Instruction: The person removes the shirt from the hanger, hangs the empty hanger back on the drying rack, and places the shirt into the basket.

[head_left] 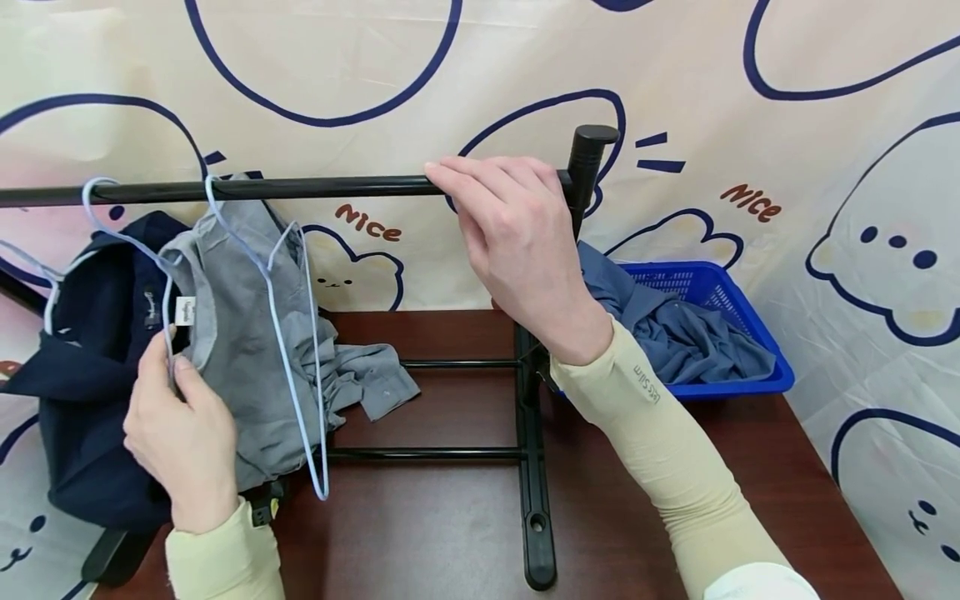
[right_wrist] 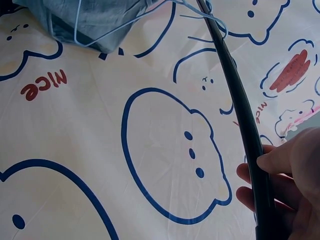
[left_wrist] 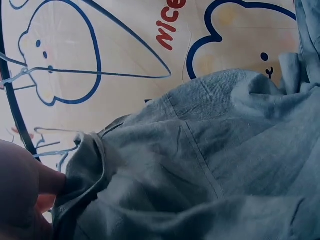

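My left hand pinches a light-blue wire clothes hanger between thumb and fingers, right by the neck opening of a grey shirt. In the left wrist view, the fingers are at the edge of the shirt. A white label shows inside its collar. Another light-blue hanger hooks over the black rack bar in front of the shirt. My right hand grips that bar near its right end; the right wrist view shows the thumb and fingers around the bar.
A dark navy garment hangs at the left of the rack. Behind the rack's right post stands a blue basket with a blue-grey garment in it. The rack's black foot rests on the brown table.
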`<action>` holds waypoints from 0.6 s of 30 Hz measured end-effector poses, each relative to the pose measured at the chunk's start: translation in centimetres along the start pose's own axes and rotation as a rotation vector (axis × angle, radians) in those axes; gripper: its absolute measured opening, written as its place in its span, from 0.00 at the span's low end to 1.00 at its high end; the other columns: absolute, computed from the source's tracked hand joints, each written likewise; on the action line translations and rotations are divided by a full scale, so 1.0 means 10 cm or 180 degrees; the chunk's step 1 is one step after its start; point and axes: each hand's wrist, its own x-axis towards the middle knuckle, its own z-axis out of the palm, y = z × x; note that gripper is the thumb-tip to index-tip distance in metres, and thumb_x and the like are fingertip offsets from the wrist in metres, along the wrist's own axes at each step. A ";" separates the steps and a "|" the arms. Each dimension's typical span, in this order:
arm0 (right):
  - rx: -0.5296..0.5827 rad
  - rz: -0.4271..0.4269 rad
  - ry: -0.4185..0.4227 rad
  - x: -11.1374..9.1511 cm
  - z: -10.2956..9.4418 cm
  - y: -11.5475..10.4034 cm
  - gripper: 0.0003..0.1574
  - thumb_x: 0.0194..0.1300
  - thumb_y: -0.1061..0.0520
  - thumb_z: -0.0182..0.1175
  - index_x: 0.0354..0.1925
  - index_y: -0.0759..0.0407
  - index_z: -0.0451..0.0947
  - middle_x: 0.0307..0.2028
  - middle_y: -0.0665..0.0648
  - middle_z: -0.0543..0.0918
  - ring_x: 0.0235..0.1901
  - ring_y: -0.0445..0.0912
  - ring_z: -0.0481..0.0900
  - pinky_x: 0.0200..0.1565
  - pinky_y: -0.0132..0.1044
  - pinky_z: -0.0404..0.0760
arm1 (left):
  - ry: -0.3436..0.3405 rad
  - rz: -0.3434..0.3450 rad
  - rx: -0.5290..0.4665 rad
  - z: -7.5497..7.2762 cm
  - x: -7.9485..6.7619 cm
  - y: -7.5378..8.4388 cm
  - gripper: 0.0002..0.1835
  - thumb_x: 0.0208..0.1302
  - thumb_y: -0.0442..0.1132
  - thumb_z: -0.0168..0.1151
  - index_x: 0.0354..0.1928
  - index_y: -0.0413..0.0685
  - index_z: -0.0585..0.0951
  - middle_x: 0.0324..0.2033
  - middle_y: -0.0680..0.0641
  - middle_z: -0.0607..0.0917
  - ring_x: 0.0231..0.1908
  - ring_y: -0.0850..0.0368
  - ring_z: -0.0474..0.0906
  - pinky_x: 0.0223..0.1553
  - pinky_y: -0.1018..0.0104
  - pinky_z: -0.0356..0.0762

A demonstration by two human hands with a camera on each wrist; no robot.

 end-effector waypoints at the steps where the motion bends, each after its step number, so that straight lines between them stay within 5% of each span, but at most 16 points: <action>1: -0.0001 0.0001 0.0002 0.00 0.00 0.00 0.19 0.77 0.62 0.53 0.60 0.57 0.84 0.56 0.55 0.85 0.54 0.51 0.79 0.60 0.42 0.68 | -0.0020 0.0013 -0.0014 0.00 0.01 0.00 0.20 0.79 0.45 0.49 0.68 0.62 0.79 0.60 0.47 0.82 0.58 0.33 0.76 0.53 0.32 0.66; 11: 0.0026 0.0026 -0.0002 0.00 0.01 0.01 0.20 0.77 0.62 0.53 0.60 0.56 0.84 0.56 0.55 0.85 0.54 0.51 0.80 0.60 0.42 0.67 | 0.0067 0.0184 -0.0058 -0.03 0.06 0.01 0.20 0.79 0.42 0.48 0.66 0.60 0.80 0.50 0.47 0.88 0.51 0.32 0.80 0.48 0.37 0.67; 18: 0.0036 0.0007 0.0028 0.01 0.01 0.01 0.20 0.77 0.62 0.53 0.59 0.56 0.84 0.55 0.55 0.85 0.53 0.51 0.80 0.60 0.42 0.68 | 0.0285 0.0154 0.0020 -0.09 0.09 0.06 0.19 0.80 0.43 0.47 0.62 0.67 0.83 0.49 0.54 0.89 0.49 0.44 0.84 0.48 0.59 0.72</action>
